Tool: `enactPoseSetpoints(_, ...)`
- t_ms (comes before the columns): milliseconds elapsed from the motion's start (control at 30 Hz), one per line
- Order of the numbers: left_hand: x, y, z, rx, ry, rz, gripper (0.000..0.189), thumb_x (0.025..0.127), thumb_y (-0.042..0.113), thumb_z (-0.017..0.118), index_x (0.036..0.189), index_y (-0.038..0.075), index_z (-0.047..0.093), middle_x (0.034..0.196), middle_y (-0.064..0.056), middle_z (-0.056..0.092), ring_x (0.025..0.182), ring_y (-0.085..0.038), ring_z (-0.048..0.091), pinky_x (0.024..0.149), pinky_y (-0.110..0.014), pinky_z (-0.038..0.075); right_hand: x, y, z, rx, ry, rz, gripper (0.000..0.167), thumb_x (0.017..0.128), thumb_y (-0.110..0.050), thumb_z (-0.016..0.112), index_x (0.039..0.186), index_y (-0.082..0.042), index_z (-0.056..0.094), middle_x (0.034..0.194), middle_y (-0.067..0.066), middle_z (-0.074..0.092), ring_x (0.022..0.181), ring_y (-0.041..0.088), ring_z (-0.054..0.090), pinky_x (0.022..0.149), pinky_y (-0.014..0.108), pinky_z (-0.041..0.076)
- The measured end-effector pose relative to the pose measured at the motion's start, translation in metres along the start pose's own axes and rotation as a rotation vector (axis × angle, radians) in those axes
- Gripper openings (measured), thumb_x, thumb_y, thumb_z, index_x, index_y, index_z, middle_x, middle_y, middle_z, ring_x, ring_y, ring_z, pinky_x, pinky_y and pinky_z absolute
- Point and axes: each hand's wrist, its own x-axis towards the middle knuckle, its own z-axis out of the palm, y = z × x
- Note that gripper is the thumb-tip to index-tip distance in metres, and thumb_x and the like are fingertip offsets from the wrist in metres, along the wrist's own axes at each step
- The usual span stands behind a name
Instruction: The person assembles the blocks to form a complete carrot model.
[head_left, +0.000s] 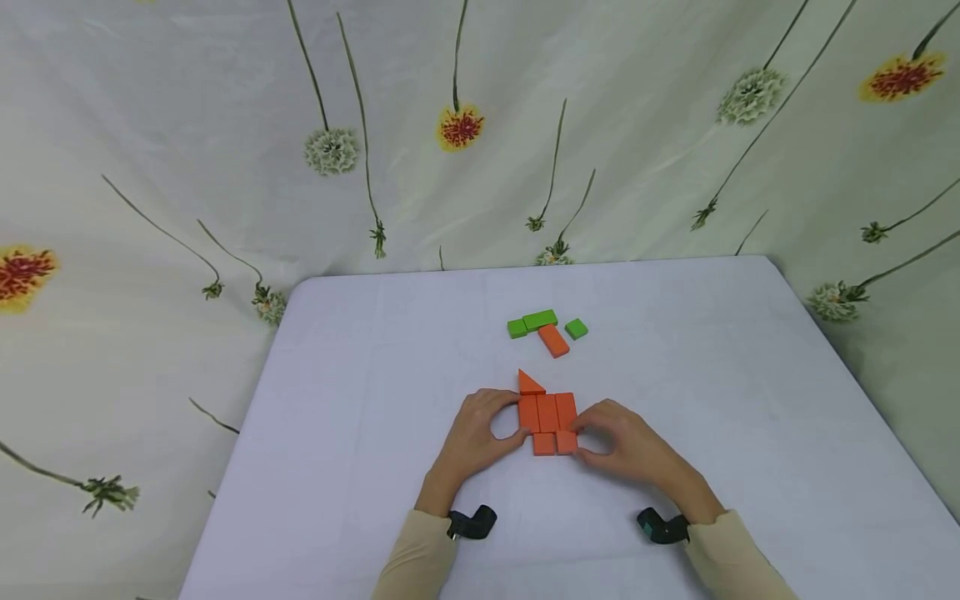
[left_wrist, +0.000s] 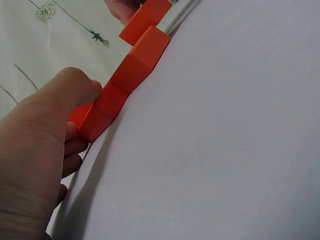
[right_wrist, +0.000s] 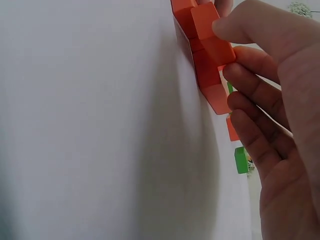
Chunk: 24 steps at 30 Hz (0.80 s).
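Observation:
Several orange blocks lie flat together: a row of three rectangular blocks (head_left: 547, 412), a triangular block (head_left: 529, 383) above its left end, and a small square block (head_left: 543, 444) below it. My left hand (head_left: 480, 429) grips the leftmost rectangular block (head_left: 528, 410), its thumb at the lower corner and a finger at the upper left side. Between thumb and fingers, my right hand (head_left: 630, 437) pinches another small orange block (right_wrist: 212, 32). In the left wrist view this pinched block (left_wrist: 146, 21) sits above the end of the row, slightly tilted.
Beyond the arrangement lie a loose orange block (head_left: 553, 341), a long green block (head_left: 540, 320) and two small green blocks, one at the left (head_left: 517, 328) and one at the right (head_left: 576, 328). A white cloth covers the table (head_left: 375, 358); a flowered curtain (head_left: 225, 108) hangs behind.

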Motion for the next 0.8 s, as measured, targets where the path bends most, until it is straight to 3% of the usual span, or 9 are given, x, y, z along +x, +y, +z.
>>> enactPoseSetpoints(800, 0.0005, 0.0020, -0.0016, 0.002, -0.010, -0.010, 0.045, 0.086, 0.031, 0.082, 0.126, 0.013, 0.071, 0.123, 0.001, 0.072, 0.117, -0.017, 0.063, 0.103, -0.041, 0.049, 0.0037, -0.0055, 0.0032, -0.115, -0.016, -0.017, 0.028, 0.082, -0.016, 0.086, 0.108, -0.018, 0.077, 0.108, -0.009, 0.070, 0.107, 0.013, 0.058, 0.093, 0.036, 0.057)
